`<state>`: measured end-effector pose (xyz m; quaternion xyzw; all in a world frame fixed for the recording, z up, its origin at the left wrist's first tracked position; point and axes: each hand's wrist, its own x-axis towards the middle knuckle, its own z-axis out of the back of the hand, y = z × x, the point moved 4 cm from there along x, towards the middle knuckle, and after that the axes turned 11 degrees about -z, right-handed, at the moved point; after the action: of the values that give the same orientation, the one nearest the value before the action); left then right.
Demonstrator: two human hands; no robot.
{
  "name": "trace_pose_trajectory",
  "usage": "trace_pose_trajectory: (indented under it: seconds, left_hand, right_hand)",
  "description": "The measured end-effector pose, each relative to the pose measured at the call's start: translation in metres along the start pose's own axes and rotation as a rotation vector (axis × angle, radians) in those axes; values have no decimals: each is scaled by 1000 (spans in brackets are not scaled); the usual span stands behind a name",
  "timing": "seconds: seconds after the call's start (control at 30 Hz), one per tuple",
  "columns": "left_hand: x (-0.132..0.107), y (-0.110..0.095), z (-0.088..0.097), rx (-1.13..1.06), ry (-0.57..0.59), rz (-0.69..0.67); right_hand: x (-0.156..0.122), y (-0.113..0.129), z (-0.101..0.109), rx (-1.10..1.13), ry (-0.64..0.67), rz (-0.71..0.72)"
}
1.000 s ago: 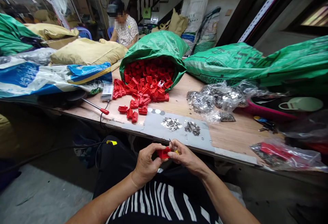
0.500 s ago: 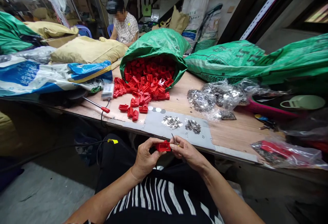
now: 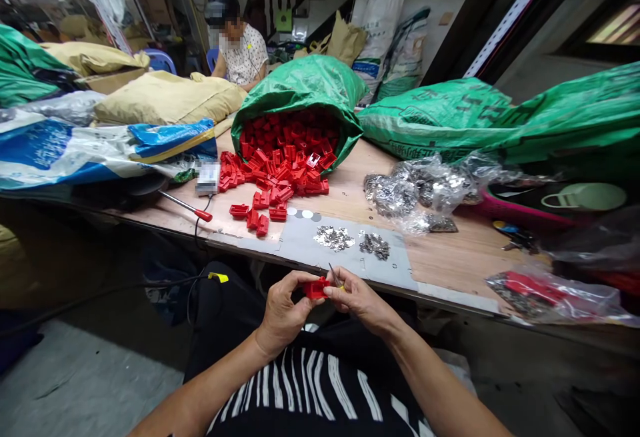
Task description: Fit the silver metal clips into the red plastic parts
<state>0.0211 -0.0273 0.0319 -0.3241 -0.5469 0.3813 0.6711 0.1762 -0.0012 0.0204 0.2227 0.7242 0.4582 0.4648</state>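
Observation:
My left hand (image 3: 285, 305) pinches a small red plastic housing (image 3: 315, 288) between thumb and fingers, just in front of the table edge. Close against its right end is my right hand (image 3: 353, 294), closed around a thin pointed tool with a yellow part (image 3: 337, 282); its dark tip points up and away from me. Whether it is tweezers or a screwdriver I cannot tell. Beyond the hands, a grey mat (image 3: 295, 250) bears a pile of shiny metal pieces (image 3: 334, 238) and a pile of darker metal pieces (image 3: 375, 246).
A green sack (image 3: 305, 80) spills red housings (image 3: 280, 170) onto the table. Bags of metal parts (image 3: 395, 194) lie to the right, beside a pink basket (image 3: 520, 214). A red-tipped rod (image 3: 185, 204) juts over the left edge. Across the table sits another person (image 3: 243, 50).
My right hand has shifted slightly left, so its fingertips now overlap the housing's right end. The left hand keeps its hold. The whole view has shifted a little.

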Motion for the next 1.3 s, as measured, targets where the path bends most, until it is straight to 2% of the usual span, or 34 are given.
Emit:
trace_pose_trajectory:
  seconds: [0.37,0.6,0.77,1.0,1.13,1.2,1.3]
  left_hand:
    - [-1,-3,-2,-61,41,14]
    - [-2,5,-5,-223,27,75]
    - [-4,10,-7,-264,-7,92]
    - [-3,5,-5,-153,15,18]
    - [-2,12,-4,-208,-39,90]
    - [-1,17,-2,-268,-101,135]
    - [1,20,0,-360,-162,180]
  right_hand:
    - [-5,-3,2,57,60,21]
    - [-3,-7,0,176,102,13]
    - [-3,-3,3,99,66,42]
    - [-2,-4,3,5,3,77]
    - [3,-3,4,-46,-1,56]
    - [6,2,11,-112,-54,67]
    - [10,17,36,-371,-330,152]
